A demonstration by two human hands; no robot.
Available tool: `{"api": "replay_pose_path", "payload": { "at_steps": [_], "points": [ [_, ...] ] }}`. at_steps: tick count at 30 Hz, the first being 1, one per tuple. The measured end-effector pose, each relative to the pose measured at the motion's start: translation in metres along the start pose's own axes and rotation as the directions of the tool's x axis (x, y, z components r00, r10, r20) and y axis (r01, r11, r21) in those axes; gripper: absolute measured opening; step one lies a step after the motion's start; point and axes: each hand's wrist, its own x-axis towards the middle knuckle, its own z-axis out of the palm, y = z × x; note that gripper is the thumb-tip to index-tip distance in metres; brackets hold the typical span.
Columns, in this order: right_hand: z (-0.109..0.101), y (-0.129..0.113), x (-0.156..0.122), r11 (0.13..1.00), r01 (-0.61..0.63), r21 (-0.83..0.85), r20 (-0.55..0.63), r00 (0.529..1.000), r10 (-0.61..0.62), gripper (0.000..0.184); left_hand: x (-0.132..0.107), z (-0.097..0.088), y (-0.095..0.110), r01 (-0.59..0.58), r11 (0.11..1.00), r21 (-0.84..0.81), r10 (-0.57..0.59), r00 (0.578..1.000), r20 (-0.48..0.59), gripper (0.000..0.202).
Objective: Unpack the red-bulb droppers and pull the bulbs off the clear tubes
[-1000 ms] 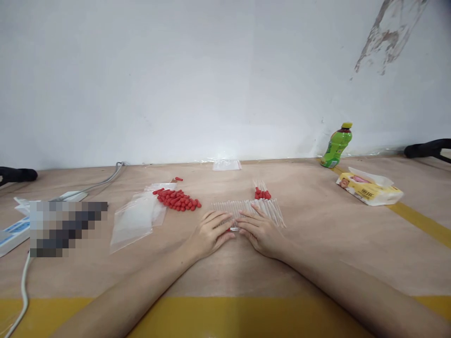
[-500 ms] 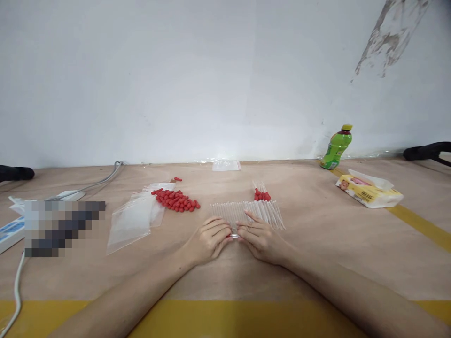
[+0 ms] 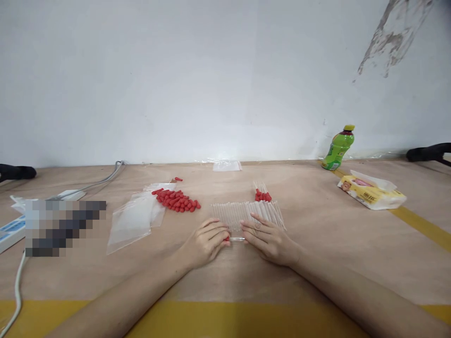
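Note:
Between my hands a clear glass dropper tube (image 3: 237, 239) lies level, just in front of a row of similar clear tubes (image 3: 232, 212). My left hand (image 3: 208, 240) is closed on a red rubber dropper bulb (image 3: 226, 238) at the tube's left end. Whether the tube sits inside the bulb cannot be made out. The tube's right end is hidden under the fingers of my right hand (image 3: 268, 239), which grip it. Beyond the row lie several droppers with red bulbs (image 3: 262, 195) fitted. Loose red bulbs (image 3: 177, 201) are heaped to the left.
Clear plastic bags (image 3: 132, 219) lie left of the heap, with a power strip (image 3: 12, 233) and cable farther left. One stray bulb (image 3: 178, 179) is behind the heap. A green bottle (image 3: 338, 148) and a yellow tissue pack (image 3: 371, 191) stand at the right. The wall closes the back.
My hands have moved slightly apart, so more of the glass tube and the red bulb in my left fingers shows. The heap and the row of tubes are unchanged.

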Motion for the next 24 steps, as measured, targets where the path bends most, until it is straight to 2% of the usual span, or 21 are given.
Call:
{"api": "replay_pose_path", "payload": {
  "at_steps": [3, 5, 7, 9, 12, 14, 17, 20, 24],
  "points": [
    [-0.004, 0.015, -0.01, 0.979, -0.2, -0.026, -0.058, 0.978, 0.199, 0.019, -0.007, -0.011, -0.013, 0.097, 0.991, 0.095, -0.088, 0.992, -0.093, 0.01],
    [-0.007, 0.025, -0.014, 0.92, -0.382, -0.085, -0.07, 0.924, 0.377, 0.018, -0.01, -0.023, -0.026, 0.217, 0.964, 0.154, -0.195, 0.97, -0.148, 0.011],
    [-0.009, 0.032, -0.012, 0.86, -0.495, -0.123, -0.05, 0.869, 0.492, 0.02, -0.009, -0.038, -0.042, 0.385, 0.911, 0.146, -0.355, 0.914, -0.195, 0.017],
    [-0.008, 0.035, -0.006, 0.832, -0.545, -0.106, -0.002, 0.837, 0.547, 0.022, -0.006, -0.055, -0.061, 0.564, 0.817, 0.12, -0.528, 0.815, -0.24, 0.025],
    [-0.002, 0.034, 0.008, 0.809, -0.585, -0.065, 0.075, 0.805, 0.588, 0.024, -0.002, -0.083, -0.096, 0.752, 0.636, 0.172, -0.701, 0.657, -0.278, 0.033],
    [0.003, 0.032, 0.016, 0.801, -0.589, -0.102, 0.098, 0.796, 0.598, 0.023, -0.003, -0.098, -0.12, 0.824, 0.533, 0.19, -0.795, 0.565, -0.221, 0.036],
    [0.011, 0.028, 0.027, 0.806, -0.544, -0.234, 0.116, 0.807, 0.579, 0.02, -0.01, -0.109, -0.15, 0.891, 0.442, 0.105, -0.879, 0.453, -0.149, 0.043],
    [0.018, 0.022, 0.032, 0.798, -0.486, -0.355, 0.155, 0.812, 0.563, 0.017, -0.019, -0.107, -0.167, 0.919, 0.394, 0.036, -0.909, 0.395, -0.133, 0.046],
    [0.024, 0.014, 0.033, 0.784, -0.449, -0.429, 0.215, 0.792, 0.571, 0.012, -0.025, -0.098, -0.174, 0.936, 0.332, 0.115, -0.929, 0.346, -0.13, 0.04]
  ]
}}
